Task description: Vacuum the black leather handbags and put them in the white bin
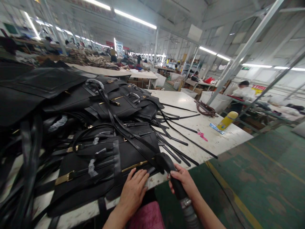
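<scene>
Bags point(133, 154) lie left on the table point(171, 95), straps point(183, 143) right of them, then a bottle point(227, 121), a coil point(206, 109) behind it.

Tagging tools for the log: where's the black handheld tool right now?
Head view, lower centre-right: the black handheld tool is in the right hand, its head by the black bag's near right corner.

bag point(132, 154) black | zipper point(135, 166) gold | tool point(178, 186) black | container point(228, 121) yellow | floor point(269, 183) green, yellow-lined

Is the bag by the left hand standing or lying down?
Lying down. The black bag rests broad side up on the white table.
</scene>
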`<state>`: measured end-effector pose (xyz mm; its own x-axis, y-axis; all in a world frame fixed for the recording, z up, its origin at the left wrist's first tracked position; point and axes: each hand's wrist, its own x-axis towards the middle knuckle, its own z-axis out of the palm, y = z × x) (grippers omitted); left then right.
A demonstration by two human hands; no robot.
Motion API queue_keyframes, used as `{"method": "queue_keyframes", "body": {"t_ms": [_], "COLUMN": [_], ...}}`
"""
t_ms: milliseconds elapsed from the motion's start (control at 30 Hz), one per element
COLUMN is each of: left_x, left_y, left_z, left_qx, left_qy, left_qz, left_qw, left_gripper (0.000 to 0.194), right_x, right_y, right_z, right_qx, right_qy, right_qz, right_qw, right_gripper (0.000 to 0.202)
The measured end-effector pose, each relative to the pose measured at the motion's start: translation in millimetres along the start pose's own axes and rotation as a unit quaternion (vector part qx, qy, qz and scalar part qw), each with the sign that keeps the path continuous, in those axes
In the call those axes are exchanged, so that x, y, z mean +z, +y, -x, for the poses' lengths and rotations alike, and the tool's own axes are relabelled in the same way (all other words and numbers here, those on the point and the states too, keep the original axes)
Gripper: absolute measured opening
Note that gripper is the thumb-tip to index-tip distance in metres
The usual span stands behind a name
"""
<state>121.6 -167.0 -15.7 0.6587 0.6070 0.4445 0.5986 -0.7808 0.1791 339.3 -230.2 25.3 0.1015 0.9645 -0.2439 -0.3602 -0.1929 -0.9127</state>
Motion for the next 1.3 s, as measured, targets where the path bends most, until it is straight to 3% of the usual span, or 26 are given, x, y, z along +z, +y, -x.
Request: {"method": "queue_keyframes", "body": {"t_ms": [67, 133, 267, 333, 467, 567, 700, 833, 967, 1300], "left_x": [-3.2, -10.2, -29.1, -33.2, -18.9, -3.9, -1.9, -7.8, -7.8, -8.9], "left_y": [5, 12, 21, 17, -3, -13, -14, -12, -12, -12], "left_z": [5, 9, 6, -2, -16, -16, -13, -12, -12, -10], "left_qx": [0.004, 0.017, 0.001, -0.019, -0.054, -0.052, -0.037, -0.030, -0.032, -0.039], "left_qy": [0.007, -0.011, -0.089, -0.094, -0.030, -0.043, -0.056, -0.055, -0.062, -0.041], "left_qz": [0.007, 0.011, 0.050, 0.037, -0.074, -0.097, -0.100, -0.104, -0.103, -0.086], "left_qw": [1.000, 1.000, 0.995, 0.995, 0.995, 0.993, 0.993, 0.993, 0.992, 0.995], "left_gripper": [0.037, 0.041, 0.029, 0.025, 0.053, 0.060, 0.059, 0.061, 0.062, 0.062], "right_x": [7, 9, 2, -2, -6, -4, 9, 12, -14, -98], "right_y": [-12, -27, -52, -58, -57, -56, -57, -58, -59, -49], "right_z": [-6, -12, -37, -53, -80, -97, -133, -162, -149, -51], "right_qx": [-0.060, -0.088, -0.019, 0.013, 0.061, 0.072, 0.026, -0.066, -0.133, -0.149], "right_qy": [0.062, 0.085, -0.010, -0.047, -0.090, -0.095, -0.040, 0.093, 0.204, 0.341], "right_qz": [0.022, 0.033, 0.048, 0.055, 0.076, 0.083, 0.073, 0.045, 0.024, 0.019], "right_qw": [0.996, 0.992, 0.999, 0.997, 0.991, 0.989, 0.996, 0.992, 0.970, 0.928], "right_gripper": [0.052, 0.056, 0.052, 0.043, 0.038, 0.037, 0.035, 0.039, 0.044, 0.039]}}
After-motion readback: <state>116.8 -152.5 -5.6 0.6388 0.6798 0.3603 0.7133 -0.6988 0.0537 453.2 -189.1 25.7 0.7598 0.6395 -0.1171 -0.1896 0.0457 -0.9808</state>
